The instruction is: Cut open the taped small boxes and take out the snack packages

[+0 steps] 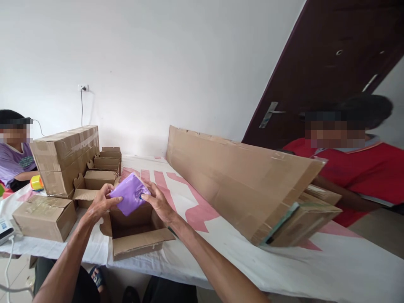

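A soft purple packet (pixel 128 195) with a small dark blue emblem is held between my two hands, tilted above an open cardboard box (pixel 139 248). My left hand (pixel 102 201) grips its left edge, thumb on top. On the packet's right edge, my right hand (pixel 159 204) closes with the thumb near the emblem. Beneath the packet, the box stands with its front flap folded outward; what shows of its inside is dark brown cardboard, and part of it is hidden by the packet.
Several open boxes (pixel 100 179) line up behind, beside stacked taped cartons (pixel 58 158). A closed carton (pixel 44 216) sits left. A long cardboard panel (pixel 236 181) leans across the right. People sit at left (pixel 15 160) and right (pixel 356 168). A cloth (pixel 202 256) covers the table.
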`<state>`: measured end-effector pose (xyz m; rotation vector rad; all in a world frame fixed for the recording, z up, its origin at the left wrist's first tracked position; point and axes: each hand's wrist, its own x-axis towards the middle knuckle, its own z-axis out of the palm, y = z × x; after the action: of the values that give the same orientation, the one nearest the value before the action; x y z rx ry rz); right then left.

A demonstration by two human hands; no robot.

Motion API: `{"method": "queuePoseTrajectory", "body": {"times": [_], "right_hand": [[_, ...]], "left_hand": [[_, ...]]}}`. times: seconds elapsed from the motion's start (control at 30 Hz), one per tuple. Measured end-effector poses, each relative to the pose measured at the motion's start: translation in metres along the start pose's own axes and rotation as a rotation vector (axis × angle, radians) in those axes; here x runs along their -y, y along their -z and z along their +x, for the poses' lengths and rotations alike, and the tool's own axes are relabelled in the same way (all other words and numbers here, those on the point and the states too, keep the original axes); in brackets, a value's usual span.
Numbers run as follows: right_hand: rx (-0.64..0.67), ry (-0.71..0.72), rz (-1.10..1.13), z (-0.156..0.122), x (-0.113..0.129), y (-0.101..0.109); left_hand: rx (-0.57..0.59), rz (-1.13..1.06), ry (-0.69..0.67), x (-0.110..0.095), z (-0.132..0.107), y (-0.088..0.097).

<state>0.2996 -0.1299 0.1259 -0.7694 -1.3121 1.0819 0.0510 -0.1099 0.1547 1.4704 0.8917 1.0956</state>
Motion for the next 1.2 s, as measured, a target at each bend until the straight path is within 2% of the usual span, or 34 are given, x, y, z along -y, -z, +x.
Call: {"method": "queuePoseTrajectory", "body": {"times": [0.07, 0.17, 0.27, 0.37, 0.5, 0.67, 0.77, 0.9, 1.2], "right_hand": [[0.007, -0.025, -0.033, 0.008, 0.008, 0.002], [0.1, -0.067, -0.113, 0.02, 0.02, 0.001], [0.11, -0.037, -0.145, 0.023, 0.025, 0.0], [0.085, -0.032, -0.117, 0.014, 0.02, 0.001], [0.057, -0.038, -0.065, 0.001, 0.002, 0.002], [-0.078, -0.031, -0.016, 0.005, -0.012, 0.003], [-0.098, -0.028, -0.009, 0.009, -0.015, 0.005], [-0.079, -0.026, -0.016, 0.011, -0.018, 0.007], [-0.07, -0.019, -0.033, 0.01, -0.021, 0.009]], "left_hand": [[0.015, 0.039, 0.012, -0.003, 0.0, 0.0], [0.022, 0.02, -0.025, -0.008, 0.002, -0.004], [-0.001, -0.022, -0.003, -0.01, 0.004, -0.011], [-0.064, -0.148, -0.016, -0.005, 0.004, -0.016], [-0.059, -0.245, -0.001, 0.003, 0.002, -0.018], [0.032, -0.015, 0.083, 0.003, 0.001, -0.006], [0.111, 0.1, 0.087, 0.004, 0.002, 0.002], [0.167, 0.101, 0.06, 0.01, 0.004, 0.003], [0.169, 0.098, 0.04, 0.016, 0.006, 0.0]]}}
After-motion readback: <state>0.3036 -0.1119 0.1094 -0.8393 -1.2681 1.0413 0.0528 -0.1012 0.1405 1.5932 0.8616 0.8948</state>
